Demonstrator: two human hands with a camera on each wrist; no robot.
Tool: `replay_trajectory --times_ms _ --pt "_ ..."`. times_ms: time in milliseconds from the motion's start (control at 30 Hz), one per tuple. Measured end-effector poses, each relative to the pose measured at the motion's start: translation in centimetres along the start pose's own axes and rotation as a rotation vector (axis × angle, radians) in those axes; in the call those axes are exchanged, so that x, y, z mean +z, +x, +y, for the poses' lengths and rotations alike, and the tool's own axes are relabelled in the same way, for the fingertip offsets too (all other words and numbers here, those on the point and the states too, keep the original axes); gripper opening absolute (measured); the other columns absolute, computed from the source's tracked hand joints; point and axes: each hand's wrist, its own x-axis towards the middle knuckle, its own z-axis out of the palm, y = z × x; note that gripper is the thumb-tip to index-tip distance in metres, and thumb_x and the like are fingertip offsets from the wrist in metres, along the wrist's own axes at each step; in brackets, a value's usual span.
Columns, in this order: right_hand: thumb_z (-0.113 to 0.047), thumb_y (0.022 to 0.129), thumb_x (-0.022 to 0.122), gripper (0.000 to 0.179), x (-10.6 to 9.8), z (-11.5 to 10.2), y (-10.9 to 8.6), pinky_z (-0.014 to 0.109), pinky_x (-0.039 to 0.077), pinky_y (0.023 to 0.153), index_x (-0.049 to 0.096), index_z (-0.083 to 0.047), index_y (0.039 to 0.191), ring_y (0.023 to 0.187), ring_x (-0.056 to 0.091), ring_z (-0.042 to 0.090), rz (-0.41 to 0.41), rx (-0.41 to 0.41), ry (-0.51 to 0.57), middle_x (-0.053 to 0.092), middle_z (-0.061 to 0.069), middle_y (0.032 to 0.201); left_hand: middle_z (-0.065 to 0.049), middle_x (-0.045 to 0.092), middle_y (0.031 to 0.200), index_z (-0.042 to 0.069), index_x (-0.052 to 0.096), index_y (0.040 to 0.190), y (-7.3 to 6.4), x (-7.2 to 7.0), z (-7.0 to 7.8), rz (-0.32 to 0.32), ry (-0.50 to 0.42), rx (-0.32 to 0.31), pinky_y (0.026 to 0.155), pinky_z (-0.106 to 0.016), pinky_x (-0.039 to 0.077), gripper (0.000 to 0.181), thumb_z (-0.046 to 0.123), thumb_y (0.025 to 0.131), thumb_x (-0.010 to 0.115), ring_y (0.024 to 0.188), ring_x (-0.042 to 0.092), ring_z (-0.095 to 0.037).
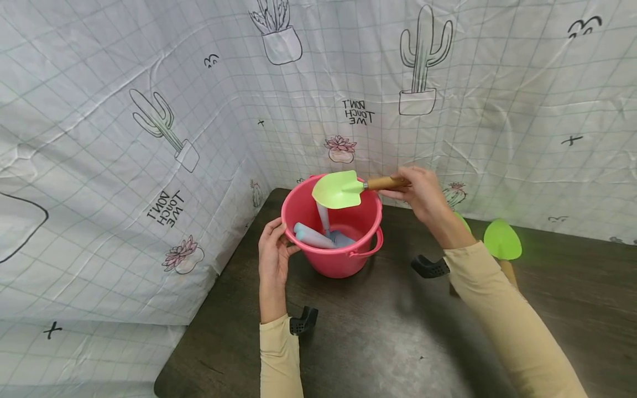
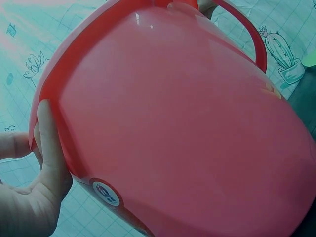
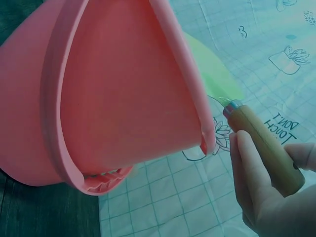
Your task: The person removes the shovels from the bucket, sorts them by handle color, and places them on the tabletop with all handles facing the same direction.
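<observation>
one bucket [image 1: 334, 265], two hands [image 1: 273, 251], at least two green trowels [image 1: 338, 190], two wrist mounts [image 1: 304, 320].

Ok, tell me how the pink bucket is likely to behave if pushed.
The pink bucket will probably keep its shape, as its smooth wall looks like moulded plastic. Pushed near its top, it may tip, since it narrows toward its base. The pale blue items inside would likely slide, as nothing visible fastens them.

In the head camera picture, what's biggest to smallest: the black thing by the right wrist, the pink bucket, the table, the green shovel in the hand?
Biggest: table
Next: pink bucket
Then: green shovel
Smallest: black thing
</observation>
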Motion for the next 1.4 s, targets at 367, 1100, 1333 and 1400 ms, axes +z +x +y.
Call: replay_trajectory --times_ms 367,1100,1333,1400 --pt "0.001 0.102 0.045 0.011 -1.5 -0.6 -0.4 0.044 0.058 0.093 0.050 -0.002 0.093 0.121 0.042 0.025 -0.036 0.197 0.125 0.035 0.005 0.127 -0.014 0.066 0.106 0.001 0.060 0.115 -0.1 0.1 0.0 -0.002 -0.004 0.010 0.056 -0.028 0.061 0.014 0.001 0.102 0.053 0.078 0.067 -0.016" --pt "0.008 0.104 0.045 0.030 -4.9 -1.6 -2.4 0.032 0.058 0.095 0.069 0.002 0.120 0.111 0.066 0.029 -0.443 0.346 0.198 0.064 0.017 0.127 -0.015 0.065 0.107 -0.001 0.060 0.116 -0.1 0.0 -0.1 -0.010 0.010 0.021 0.056 -0.028 0.061 0.015 0.002 0.102 0.054 0.076 0.067 -0.016" --pt "0.006 0.104 0.045 0.033 -6.6 -1.6 -3.0 0.032 0.057 0.092 0.072 -0.003 0.121 0.107 0.066 0.026 -0.497 0.268 0.097 0.068 0.015 0.121 -0.015 0.065 0.108 0.001 0.061 0.115 -0.2 0.0 0.1 -0.004 0.017 0.019 0.056 -0.028 0.061 0.014 0.002 0.103 0.054 0.076 0.067 -0.016" --pt "0.006 0.104 0.045 0.034 -7.1 -1.6 -3.2 0.031 0.057 0.090 0.072 -0.004 0.123 0.107 0.066 0.025 -0.498 0.253 0.099 0.068 0.014 0.121 -0.015 0.065 0.108 0.001 0.061 0.115 -0.2 0.0 0.1 -0.009 0.016 0.017 0.056 -0.028 0.061 0.014 0.002 0.103 0.054 0.077 0.067 -0.016"
